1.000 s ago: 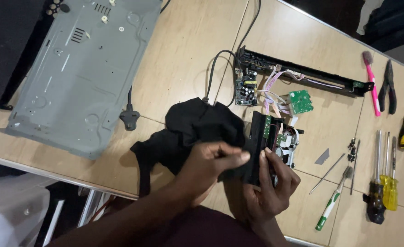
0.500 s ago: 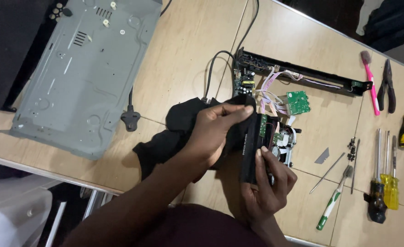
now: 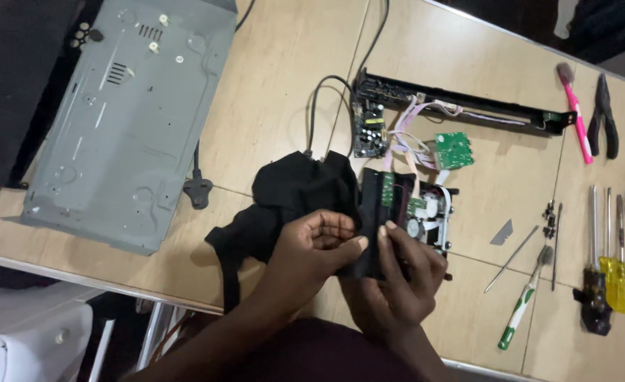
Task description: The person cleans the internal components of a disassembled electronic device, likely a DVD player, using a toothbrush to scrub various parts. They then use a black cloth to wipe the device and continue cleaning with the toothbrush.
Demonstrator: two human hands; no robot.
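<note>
Left hand [image 3: 312,244] has its fingers curled tight on a soft, crumpled black cloth [image 3: 291,198], pressing it to the black plastic front panel [image 3: 376,212] of a disc drive unit [image 3: 425,216] near the table's [image 3: 291,85] near edge. Right hand [image 3: 397,276] grips the panel's lower end, fingers closed. A green circuit board [image 3: 454,150] lies beyond. A flat grey sheet-metal cover [image 3: 121,120] occupies the left edge; screwdrivers [image 3: 609,262] lie by the right edge.

The left hand [image 3: 312,247] has drawn back — from the far end of the black drive unit [image 3: 383,212] to its near end, pulling the black cloth [image 3: 291,194] along — beside the right hand [image 3: 397,279].
</note>
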